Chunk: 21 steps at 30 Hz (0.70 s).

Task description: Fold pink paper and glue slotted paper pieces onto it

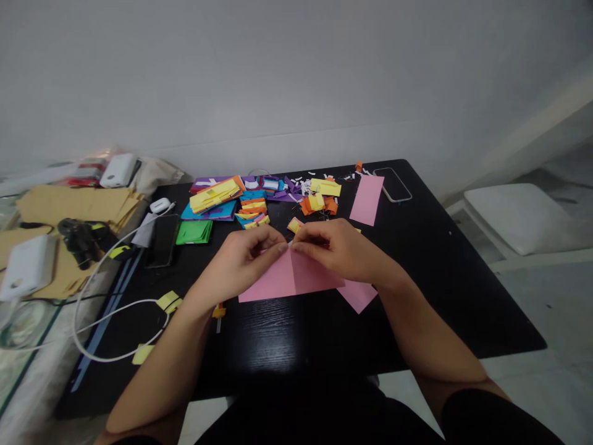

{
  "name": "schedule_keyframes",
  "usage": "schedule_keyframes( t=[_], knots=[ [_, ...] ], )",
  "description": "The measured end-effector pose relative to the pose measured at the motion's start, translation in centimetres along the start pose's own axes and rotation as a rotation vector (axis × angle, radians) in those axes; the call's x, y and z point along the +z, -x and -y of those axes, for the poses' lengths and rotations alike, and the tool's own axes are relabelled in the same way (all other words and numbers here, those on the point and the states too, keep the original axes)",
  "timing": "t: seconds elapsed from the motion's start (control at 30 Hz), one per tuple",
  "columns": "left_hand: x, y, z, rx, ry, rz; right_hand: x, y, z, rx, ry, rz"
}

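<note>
A pink sheet of paper (pixel 278 277), with a crease down its middle, spreads below both hands at the centre of the black table (pixel 259 346). My left hand (pixel 254 250) is closed, thumb and fingers pinched at the sheet's upper edge beside the crease. Just to its right, my right hand (pixel 331 244) pinches the same edge, its fingertips nearly meeting the left ones. A small whitish bit shows between the fingertips, too small to name. Another pink piece (pixel 359 296) lies partly under my right wrist. Folded yellow and orange paper (pixel 295 225) lies just beyond the fingertips.
Folded yellow papers (pixel 215 194), green papers (pixel 194 232) and a pink strip (pixel 367 199) lie farther back, among paper scraps. Phones lie left (pixel 163 240) and far right (pixel 393 184). A white cable (pixel 76 315) loops at left. A white chair (pixel 519 216) stands at right.
</note>
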<state>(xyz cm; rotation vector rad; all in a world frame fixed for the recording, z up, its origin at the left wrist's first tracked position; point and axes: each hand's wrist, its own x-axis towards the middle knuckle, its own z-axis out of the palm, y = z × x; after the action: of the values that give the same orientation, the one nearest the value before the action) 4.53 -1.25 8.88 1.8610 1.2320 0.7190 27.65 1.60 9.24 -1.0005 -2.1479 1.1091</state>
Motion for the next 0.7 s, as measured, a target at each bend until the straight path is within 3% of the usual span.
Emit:
schedule_keyframes(
  t=[0.13, 0.27, 0.33, 0.43, 0.57, 0.7],
  knots=[
    [2.0, 1.0, 1.5, -0.012, -0.12, 0.054, 1.8, 1.4, -2.0, 0.066, 0.051, 0.066],
    [6.0, 3.8, 4.7, 0.017, -0.211, 0.092, 6.2, 4.7, -5.4, 0.104, 0.058, 0.15],
    [8.2, 5.5, 6.3, 0.055, -0.25, 0.109, 8.5, 6.7, -6.8, 0.08, 0.159, 0.116],
    [10.6, 8.0, 7.7, 0.077, -0.389, 0.002, 11.1, 9.8, -7.8, 0.01, 0.36, -0.021],
    [12.1, 10.6, 8.2, 0.093, -0.573, -0.165, 12.7, 13.2, -7.8, -0.087, 0.473, -0.044],
    [12.9, 12.5, 8.4, 0.146, -0.687, -0.09, 13.5, 14.9, -7.8, -0.051, 0.555, -0.017]
  ],
)
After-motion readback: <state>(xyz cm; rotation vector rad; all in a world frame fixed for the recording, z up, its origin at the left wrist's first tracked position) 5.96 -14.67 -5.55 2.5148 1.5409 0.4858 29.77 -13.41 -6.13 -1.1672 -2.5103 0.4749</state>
